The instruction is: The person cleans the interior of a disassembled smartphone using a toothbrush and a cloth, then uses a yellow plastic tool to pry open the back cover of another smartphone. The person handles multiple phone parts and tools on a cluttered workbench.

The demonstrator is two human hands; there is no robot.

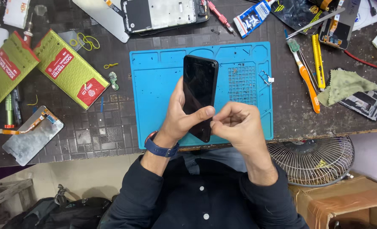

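My left hand [177, 116] grips a black smartphone [199, 91] from the left, thumb across its dark screen, holding it upright over the blue work mat [154, 85]. My right hand [237, 125] is at the phone's right edge, fingertips pinched together against its side near the lower half. Whether something small is pinched between those fingers cannot be made out. A blue watch sits on my left wrist.
Two green padded envelopes [69, 68] lie left of the mat, with a loose phone screen [29, 135] in front of them. An open phone frame [161, 15] lies behind. Orange and yellow tools [309, 80], a green cloth [345, 85] and a SIM tray [264, 77] lie right. A fan [313, 159] stands below the table edge.
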